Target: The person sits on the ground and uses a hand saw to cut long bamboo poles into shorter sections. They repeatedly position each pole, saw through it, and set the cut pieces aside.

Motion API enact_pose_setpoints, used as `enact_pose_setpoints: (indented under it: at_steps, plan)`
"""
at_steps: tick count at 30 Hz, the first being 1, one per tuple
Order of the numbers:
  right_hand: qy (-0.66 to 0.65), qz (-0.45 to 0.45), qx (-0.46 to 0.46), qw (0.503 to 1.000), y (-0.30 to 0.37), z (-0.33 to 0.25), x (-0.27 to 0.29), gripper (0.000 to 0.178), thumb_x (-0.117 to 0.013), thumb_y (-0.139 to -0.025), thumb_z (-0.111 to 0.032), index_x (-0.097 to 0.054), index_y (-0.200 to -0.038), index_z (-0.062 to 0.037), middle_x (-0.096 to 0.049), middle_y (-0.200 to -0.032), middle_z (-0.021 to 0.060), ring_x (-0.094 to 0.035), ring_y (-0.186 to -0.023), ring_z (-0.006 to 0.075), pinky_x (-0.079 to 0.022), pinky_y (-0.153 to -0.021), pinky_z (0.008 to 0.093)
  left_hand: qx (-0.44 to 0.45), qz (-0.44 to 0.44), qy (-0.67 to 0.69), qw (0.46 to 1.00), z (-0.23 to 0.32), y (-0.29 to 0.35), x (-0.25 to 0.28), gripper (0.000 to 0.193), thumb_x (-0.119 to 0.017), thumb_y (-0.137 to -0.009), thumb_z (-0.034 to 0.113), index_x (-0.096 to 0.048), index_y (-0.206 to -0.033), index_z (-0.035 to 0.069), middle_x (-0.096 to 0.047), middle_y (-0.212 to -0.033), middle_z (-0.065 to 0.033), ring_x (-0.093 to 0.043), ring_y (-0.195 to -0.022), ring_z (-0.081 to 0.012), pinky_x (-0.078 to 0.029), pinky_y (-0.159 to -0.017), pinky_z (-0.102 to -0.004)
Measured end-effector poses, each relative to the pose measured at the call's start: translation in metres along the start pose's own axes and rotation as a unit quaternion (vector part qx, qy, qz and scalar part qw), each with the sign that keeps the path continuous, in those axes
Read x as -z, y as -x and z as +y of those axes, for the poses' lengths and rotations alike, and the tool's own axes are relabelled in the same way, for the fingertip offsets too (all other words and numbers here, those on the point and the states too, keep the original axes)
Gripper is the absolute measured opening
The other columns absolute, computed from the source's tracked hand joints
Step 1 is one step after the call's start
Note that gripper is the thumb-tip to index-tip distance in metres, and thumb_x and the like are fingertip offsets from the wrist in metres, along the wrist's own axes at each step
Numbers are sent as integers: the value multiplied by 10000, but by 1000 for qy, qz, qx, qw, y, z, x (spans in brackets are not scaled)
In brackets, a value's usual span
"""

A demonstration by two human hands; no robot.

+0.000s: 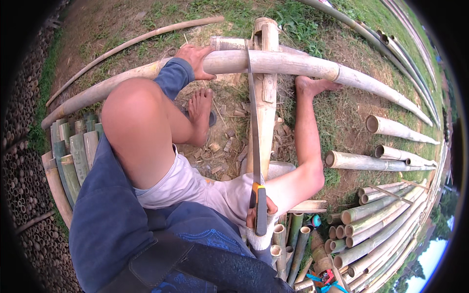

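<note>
A long pale bamboo pole (288,62) lies crosswise in front of me over an upright-looking bamboo support (262,122). My left hand (195,61) grips the pole left of the support, thumb on the near side and fingers over the far side. In my right hand (264,212), close to my lap, is the dark grey and orange handle of a handsaw (254,112). Its long blade reaches away from me and crosses the pole just right of my left hand. Whether the teeth have cut into the bamboo cannot be made out.
Cut bamboo lengths (376,229) are stacked at the right, with a few poles (361,160) farther up. Short bamboo pieces (73,156) stand at my left. A thin bamboo strip (141,39) lies beyond the pole. Wood chips (227,144) litter the ground between my feet.
</note>
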State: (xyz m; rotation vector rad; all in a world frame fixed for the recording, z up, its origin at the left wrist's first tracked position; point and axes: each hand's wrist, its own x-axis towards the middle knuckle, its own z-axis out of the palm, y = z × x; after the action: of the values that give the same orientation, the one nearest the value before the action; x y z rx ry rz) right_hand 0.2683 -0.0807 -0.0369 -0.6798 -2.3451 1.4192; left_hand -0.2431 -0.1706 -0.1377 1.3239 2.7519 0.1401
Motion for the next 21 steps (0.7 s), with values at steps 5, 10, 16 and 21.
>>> enact_pose_setpoints:
  at_steps: [5, 10, 16, 21]
  plan:
    - [11, 16, 53, 998, -111, 2, -39, 545, -628, -913, 34, -477, -1433, -17, -562, -1233, 141, -592, -933, 214, -509, -880, 368, -16, 0, 4, 1000, 1, -1, 5, 992, -855, -684, 681, -576, -1477, 154, -760, -1242, -149, -716, -1133, -359, -466, -1119, -470]
    - [-120, 44, 198, 972, -278, 62, -115, 545, -668, -895, 45, -516, -1417, 5, -614, -1302, 159, -640, -1112, 275, -510, -1018, 376, -3, 1, -16, 1000, 7, 4, 16, 979, -846, -685, 688, -579, -1479, 181, -763, -1255, -132, -723, -1134, -340, -459, -1130, -450]
    - [-85, -18, -19, 996, -78, 42, -39, 618, -620, -903, 75, -453, -1492, -12, -586, -1259, 149, -602, -935, 192, -528, -880, 352, 13, -37, -12, 999, 3, -1, 8, 1008, -858, -683, 699, -564, -1503, 191, -769, -1232, -174, -715, -1146, -376, -445, -1158, -470]
    - [48, -2, 31, 998, 3, -6, 11, 635, -620, -875, 40, -449, -1483, -25, -620, -1164, 115, -600, -855, 157, -509, -816, 323, 2, -22, 0, 1000, 3, 1, 4, 1006, -851, -680, 711, -570, -1488, 182, -766, -1222, -174, -724, -1112, -366, -474, -1119, -459]
